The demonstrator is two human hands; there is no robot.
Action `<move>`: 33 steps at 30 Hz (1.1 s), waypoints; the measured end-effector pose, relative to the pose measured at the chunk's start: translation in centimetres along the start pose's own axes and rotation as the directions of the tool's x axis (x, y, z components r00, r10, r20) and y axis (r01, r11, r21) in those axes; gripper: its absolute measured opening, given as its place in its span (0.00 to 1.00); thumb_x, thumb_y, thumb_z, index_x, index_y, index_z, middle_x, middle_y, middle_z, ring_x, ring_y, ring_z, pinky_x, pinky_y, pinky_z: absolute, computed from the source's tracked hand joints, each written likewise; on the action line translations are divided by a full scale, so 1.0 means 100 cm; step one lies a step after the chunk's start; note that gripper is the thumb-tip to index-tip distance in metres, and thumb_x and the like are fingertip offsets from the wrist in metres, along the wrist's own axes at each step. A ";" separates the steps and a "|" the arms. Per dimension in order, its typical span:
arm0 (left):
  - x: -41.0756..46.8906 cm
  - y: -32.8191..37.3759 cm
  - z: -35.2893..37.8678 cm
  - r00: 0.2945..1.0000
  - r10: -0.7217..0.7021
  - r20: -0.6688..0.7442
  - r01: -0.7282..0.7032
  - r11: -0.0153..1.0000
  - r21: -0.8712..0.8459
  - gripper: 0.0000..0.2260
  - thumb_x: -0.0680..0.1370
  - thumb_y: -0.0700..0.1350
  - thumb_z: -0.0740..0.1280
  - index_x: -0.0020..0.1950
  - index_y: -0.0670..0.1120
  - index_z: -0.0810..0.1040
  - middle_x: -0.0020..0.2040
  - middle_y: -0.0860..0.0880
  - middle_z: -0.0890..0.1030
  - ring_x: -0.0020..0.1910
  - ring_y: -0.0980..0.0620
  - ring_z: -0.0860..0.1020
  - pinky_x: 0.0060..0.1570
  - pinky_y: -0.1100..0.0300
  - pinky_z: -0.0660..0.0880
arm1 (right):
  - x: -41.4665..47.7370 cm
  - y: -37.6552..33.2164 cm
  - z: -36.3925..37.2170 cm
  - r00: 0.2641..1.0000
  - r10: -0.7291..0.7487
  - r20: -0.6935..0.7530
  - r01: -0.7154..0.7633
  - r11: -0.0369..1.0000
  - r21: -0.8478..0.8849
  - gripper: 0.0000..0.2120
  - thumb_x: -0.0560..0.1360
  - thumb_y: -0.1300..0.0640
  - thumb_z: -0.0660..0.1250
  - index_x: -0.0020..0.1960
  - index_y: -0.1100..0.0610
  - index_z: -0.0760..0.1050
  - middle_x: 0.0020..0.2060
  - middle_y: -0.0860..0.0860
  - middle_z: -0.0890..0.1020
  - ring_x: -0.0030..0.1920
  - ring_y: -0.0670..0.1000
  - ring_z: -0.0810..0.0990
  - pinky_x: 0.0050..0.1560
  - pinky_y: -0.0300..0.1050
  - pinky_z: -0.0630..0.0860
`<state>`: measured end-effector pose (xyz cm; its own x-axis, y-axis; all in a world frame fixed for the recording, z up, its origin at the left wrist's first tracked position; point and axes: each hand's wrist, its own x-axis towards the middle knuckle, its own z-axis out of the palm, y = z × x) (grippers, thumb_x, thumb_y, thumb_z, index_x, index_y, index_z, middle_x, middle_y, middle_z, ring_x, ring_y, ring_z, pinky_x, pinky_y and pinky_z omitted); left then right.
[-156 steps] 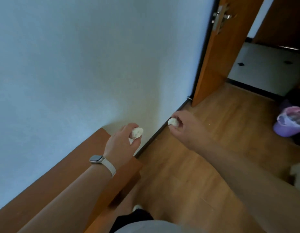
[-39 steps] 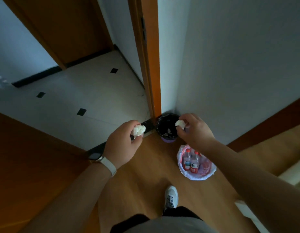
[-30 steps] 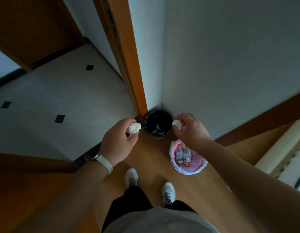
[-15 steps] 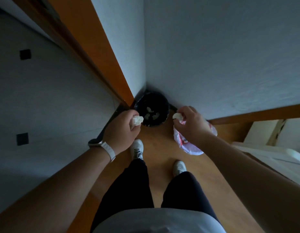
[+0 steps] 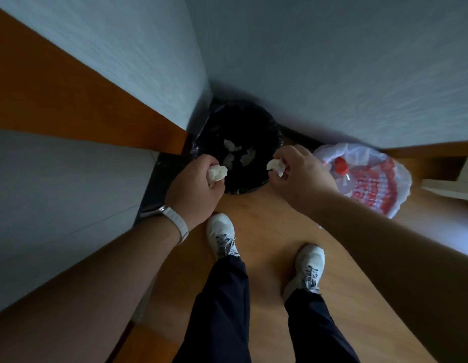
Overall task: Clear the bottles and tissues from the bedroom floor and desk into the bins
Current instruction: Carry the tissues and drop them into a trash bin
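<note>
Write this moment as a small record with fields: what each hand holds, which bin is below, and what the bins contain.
left: left hand pinches a crumpled tissue
right: right hand pinches a second tissue
position: both tissues above the near rim of the black-lined bin in the wall corner
bin_contents: tissue wads at the bottom
neighbour: red-and-white bag-lined bin to its right, holds a red-capped bottle
stage: tissues not yet dropped

single wide-angle view from camera on person's head. faces steeply down into room corner, wall lines bowed at edges. round black-bagged bin (image 5: 253,121) upper centre, farthest; left hand (image 5: 193,184) and right hand (image 5: 303,176) nearer lens; forearms enter bottom corners; white laced sneakers (image 5: 221,231) lower centre.
</note>
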<state>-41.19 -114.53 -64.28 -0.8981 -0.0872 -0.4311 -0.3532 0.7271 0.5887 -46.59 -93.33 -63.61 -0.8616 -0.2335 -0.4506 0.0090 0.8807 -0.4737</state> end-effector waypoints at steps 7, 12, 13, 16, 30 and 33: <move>0.071 -0.056 0.098 1.000 -0.010 0.024 0.009 0.999 0.048 0.11 0.77 0.45 0.68 0.58 0.47 0.75 0.46 0.55 0.74 0.44 0.52 0.76 0.42 0.56 0.74 | 0.059 0.049 0.102 0.994 -0.098 0.046 0.099 0.994 -0.038 0.15 0.75 0.50 0.66 0.61 0.52 0.72 0.52 0.49 0.75 0.50 0.51 0.75 0.42 0.45 0.72; 0.090 -0.082 0.131 1.000 0.002 0.027 -0.003 0.998 0.065 0.16 0.77 0.45 0.68 0.64 0.47 0.74 0.56 0.49 0.77 0.53 0.49 0.77 0.47 0.59 0.71 | 0.074 0.072 0.137 0.991 -0.114 0.068 0.120 0.988 -0.092 0.19 0.74 0.49 0.67 0.63 0.52 0.72 0.55 0.50 0.75 0.56 0.54 0.75 0.46 0.46 0.71; 0.092 -0.084 0.133 1.000 0.003 0.005 -0.003 0.998 0.068 0.18 0.76 0.45 0.68 0.66 0.47 0.74 0.59 0.48 0.77 0.55 0.49 0.77 0.49 0.58 0.72 | 0.074 0.074 0.139 0.991 -0.114 0.075 0.121 0.988 -0.098 0.20 0.74 0.48 0.67 0.64 0.52 0.72 0.56 0.50 0.75 0.57 0.54 0.74 0.48 0.47 0.72; 0.088 -0.082 0.127 0.998 0.010 -0.060 -0.004 0.995 0.096 0.20 0.76 0.44 0.69 0.68 0.45 0.73 0.64 0.45 0.75 0.59 0.46 0.76 0.53 0.56 0.73 | 0.066 0.076 0.132 0.989 -0.106 0.100 0.117 0.987 -0.108 0.20 0.75 0.47 0.66 0.64 0.53 0.72 0.57 0.51 0.75 0.59 0.54 0.73 0.51 0.50 0.74; 0.027 0.032 -0.028 0.949 0.309 -0.056 -0.288 0.927 0.242 0.20 0.75 0.44 0.69 0.66 0.41 0.74 0.62 0.41 0.77 0.59 0.42 0.76 0.55 0.49 0.76 | 0.013 -0.023 -0.028 0.976 -0.200 -0.081 0.181 0.964 -0.197 0.19 0.76 0.45 0.63 0.63 0.53 0.74 0.58 0.51 0.77 0.58 0.56 0.74 0.59 0.52 0.70; 0.007 0.065 -0.072 0.928 0.369 -0.057 -0.338 0.895 0.290 0.21 0.75 0.46 0.67 0.67 0.40 0.74 0.63 0.40 0.77 0.61 0.40 0.75 0.58 0.45 0.75 | -0.010 -0.050 -0.073 0.972 -0.201 -0.118 0.170 0.958 -0.230 0.20 0.75 0.44 0.63 0.63 0.53 0.74 0.59 0.50 0.77 0.59 0.57 0.75 0.58 0.52 0.71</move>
<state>-46.04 -114.82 -55.85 -0.9785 0.1483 -0.1436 0.0635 0.8781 0.4742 -49.48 -94.53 -55.31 -0.8994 -0.3558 -0.2540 -0.2547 0.8987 -0.3569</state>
